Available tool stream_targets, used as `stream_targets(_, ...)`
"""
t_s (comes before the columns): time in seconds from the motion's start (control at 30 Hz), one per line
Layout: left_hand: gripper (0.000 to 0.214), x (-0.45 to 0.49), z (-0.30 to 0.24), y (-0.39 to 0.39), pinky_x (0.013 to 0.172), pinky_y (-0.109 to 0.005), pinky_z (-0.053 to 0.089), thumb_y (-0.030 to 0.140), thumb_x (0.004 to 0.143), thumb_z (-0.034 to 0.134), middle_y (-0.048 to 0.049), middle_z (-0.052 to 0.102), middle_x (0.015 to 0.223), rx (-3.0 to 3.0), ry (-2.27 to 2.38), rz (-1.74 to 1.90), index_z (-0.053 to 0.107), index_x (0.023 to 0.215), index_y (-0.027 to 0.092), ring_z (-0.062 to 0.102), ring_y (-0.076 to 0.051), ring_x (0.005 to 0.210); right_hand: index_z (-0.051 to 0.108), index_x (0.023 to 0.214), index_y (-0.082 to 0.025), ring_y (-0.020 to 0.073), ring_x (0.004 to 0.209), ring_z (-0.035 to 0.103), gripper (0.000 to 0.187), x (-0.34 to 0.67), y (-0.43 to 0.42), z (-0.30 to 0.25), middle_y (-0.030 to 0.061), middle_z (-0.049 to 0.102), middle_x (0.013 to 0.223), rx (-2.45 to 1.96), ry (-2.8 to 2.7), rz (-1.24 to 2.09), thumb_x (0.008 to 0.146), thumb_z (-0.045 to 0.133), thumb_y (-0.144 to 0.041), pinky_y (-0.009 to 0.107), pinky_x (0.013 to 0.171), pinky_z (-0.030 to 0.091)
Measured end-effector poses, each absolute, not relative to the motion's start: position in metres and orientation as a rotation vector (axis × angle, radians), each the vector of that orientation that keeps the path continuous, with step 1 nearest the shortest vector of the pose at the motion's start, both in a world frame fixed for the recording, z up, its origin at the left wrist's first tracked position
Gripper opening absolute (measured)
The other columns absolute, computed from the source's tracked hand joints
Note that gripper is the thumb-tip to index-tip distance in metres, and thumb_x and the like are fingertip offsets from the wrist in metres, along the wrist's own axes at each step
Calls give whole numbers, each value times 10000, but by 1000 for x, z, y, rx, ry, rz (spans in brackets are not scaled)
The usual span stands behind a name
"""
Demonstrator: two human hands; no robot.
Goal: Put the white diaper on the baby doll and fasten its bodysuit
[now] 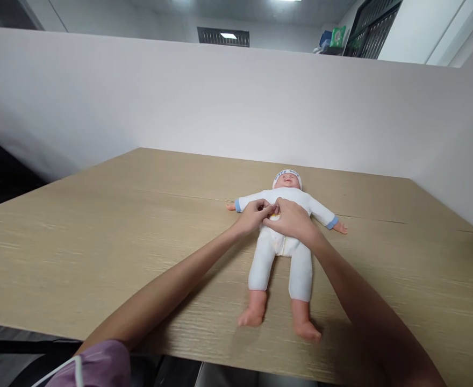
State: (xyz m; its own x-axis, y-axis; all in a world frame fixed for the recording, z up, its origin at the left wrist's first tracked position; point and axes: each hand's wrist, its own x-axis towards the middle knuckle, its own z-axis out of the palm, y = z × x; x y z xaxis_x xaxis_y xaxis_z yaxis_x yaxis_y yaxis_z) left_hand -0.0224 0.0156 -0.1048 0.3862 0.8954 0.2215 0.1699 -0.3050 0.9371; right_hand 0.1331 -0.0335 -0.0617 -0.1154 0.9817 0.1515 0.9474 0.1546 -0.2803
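Note:
A baby doll [287, 252] lies on its back on the wooden table [99, 242], head away from me, arms spread, bare feet toward the near edge. It wears a white romper with blue cuffs and a white cap. My left hand [252, 215] and my right hand [292, 219] meet on the doll's chest. The fingers of both are pinched together on the front of the romper, with a small yellow spot showing between them. What exactly the fingertips grip is too small to make out.
A white partition wall [220, 102] stands along the table's far and right sides. The table's near edge [99, 341] runs just below the doll's feet. A dark chair or seat [2, 172] shows at the far left.

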Motion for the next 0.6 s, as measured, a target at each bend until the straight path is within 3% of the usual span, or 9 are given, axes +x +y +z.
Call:
stream_targets(0.2, 548, -27, -103, 10, 646, -289, 363, 691, 941, 641, 12, 547, 698, 1776, 852, 996, 618, 744, 180, 479, -149, 679, 623, 911, -223, 204, 841, 669, 225, 140, -32, -56, 38, 766, 932, -1823, -2132, 278, 974, 644, -438, 305, 643, 303)
stream_targets(0.3, 564, -29, -101, 7, 699, -300, 400, 688, 1007, 547, 5, 550, 724, 1815, 818, 1009, 653, 782, 181, 498, -163, 727, 616, 862, -229, 193, 767, 627, 314, 143, -30, -56, 28, 741, 849, -1806, -2128, 279, 1030, 575, -492, 305, 636, 289)
stream_targets(0.43, 442, -30, -107, 8, 739, -292, 446, 634, 1022, 567, -3, 604, 854, 1773, 810, 1132, 626, 974, 198, 545, -158, 771, 596, 830, -226, 178, 726, 574, 359, 148, -28, -57, 25, 722, 834, -1771, -2143, 304, 1084, 496, -460, 300, 631, 272)
stream_targets(0.6, 438, -31, -131, 16, 767, -287, 494, 560, 922, 744, -59, 661, 1115, 1714, 949, 1198, 595, 1139, 210, 605, -173, 898, 560, 805, -224, 170, 719, 538, 288, 154, -28, -55, 13, 692, 822, -1736, -2129, 336, 1058, 523, -357, 291, 640, 267)
